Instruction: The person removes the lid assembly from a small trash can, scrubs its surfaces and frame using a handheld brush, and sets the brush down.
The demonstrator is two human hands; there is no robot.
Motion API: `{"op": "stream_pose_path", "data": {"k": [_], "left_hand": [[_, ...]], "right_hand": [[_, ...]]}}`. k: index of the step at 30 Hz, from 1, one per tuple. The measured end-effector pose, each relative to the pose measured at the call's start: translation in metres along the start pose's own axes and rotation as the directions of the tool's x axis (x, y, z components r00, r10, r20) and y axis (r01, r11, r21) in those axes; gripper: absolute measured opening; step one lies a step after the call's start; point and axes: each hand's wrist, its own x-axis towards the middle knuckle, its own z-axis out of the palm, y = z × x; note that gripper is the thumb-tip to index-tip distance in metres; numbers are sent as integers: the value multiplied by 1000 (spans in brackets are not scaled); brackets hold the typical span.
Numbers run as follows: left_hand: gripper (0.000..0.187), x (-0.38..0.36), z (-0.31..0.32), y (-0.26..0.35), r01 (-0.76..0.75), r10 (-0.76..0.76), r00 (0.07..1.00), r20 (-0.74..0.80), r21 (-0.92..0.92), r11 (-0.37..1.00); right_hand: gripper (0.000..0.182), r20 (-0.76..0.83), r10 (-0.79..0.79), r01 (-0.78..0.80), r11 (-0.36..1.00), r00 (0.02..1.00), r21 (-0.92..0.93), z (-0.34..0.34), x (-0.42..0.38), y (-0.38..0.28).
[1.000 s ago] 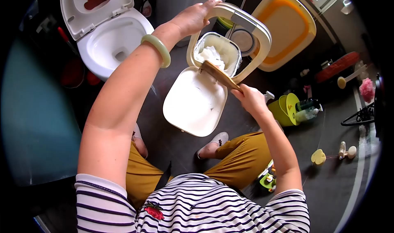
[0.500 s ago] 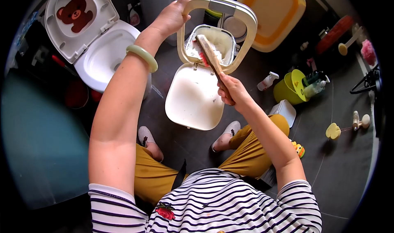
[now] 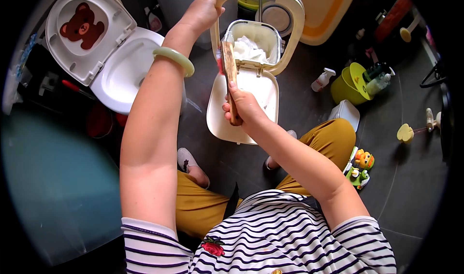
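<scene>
My left hand (image 3: pixel 204 11) grips the upper left of a cream ring-shaped bin frame (image 3: pixel 293 37), holding it raised and tilted. From the frame's lower edge a white bin lid (image 3: pixel 265 93) hangs open toward me on its hinges. My right hand (image 3: pixel 245 107) is wrapped round the wooden handle of a brush (image 3: pixel 229 61) with red bristles along its left side. The brush head overlaps the frame's lower left corner in this view. Behind the frame stands the white bin (image 3: pixel 277 48), with crumpled white tissue (image 3: pixel 250 49) inside.
A toilet (image 3: pixel 128 69) with its lid raised stands to the left. At the right are a spray bottle (image 3: pixel 323 80), a lime-green bucket (image 3: pixel 352 96) with pump bottles, and a duck toy (image 3: pixel 363 159). A yellow-and-white basin (image 3: pixel 321 13) leans at the back.
My right hand has moved left with the brush, from across the frame's opening to its lower left corner. The brush now stands more upright. The whole view has shifted slightly.
</scene>
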Motion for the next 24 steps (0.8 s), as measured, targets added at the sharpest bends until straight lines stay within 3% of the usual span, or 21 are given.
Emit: {"op": "stream_pose_path", "data": {"k": [3,5,7,11,15,16,17,19,20,21,23,24], "left_hand": [[68,-1,-2,-1,18,-18,1000,-1,-11,1000],[67,-1,0,-1,13,-13,1000,-8,-14,1000],[68,1,0,-1,33,-33,999,8,-59,998],[68,-2,3,1,17,-17,1000,-9,-13,1000],[70,-4,-3,0,49,-49,999,5,-12,999],[71,-5,-4,0,85,-84,996,19,-15,996],[71,-4,-4,1,77,-77,997,18,-22,997],[72,-4,-5,5,37,-36,999,27,-19,999],[73,-3,-4,6,25,-25,999,26,-34,999],[73,-2,-3,8,27,-27,1000,11,-48,998],[71,-1,-4,10,209,-185,975,121,-230,950],[68,-2,-3,9,147,-129,987,100,-206,967]], "right_hand": [[40,-63,-21,19,999,998,-43,-8,6,4],[39,-89,89,-113,940,992,-322,-25,-5,-21],[36,-126,109,-144,937,986,-318,-22,-13,-40],[36,-45,17,-15,999,999,40,14,-8,-28],[36,-54,-25,26,1000,998,13,12,-2,-16],[37,-76,58,-69,984,995,-162,-5,-4,-29],[37,-116,136,-168,929,984,-330,-23,-8,-40],[37,-46,77,-89,857,996,-507,-57,-23,-59],[36,-108,4,-76,737,994,-671,-70,-34,-67],[34,-153,-75,-81,584,985,-808,-80,-50,-74],[30,-61,-217,-18,193,974,-981,-108,-75,-87],[28,-21,-319,-14,23,947,-1000,-123,-84,-89]]}}
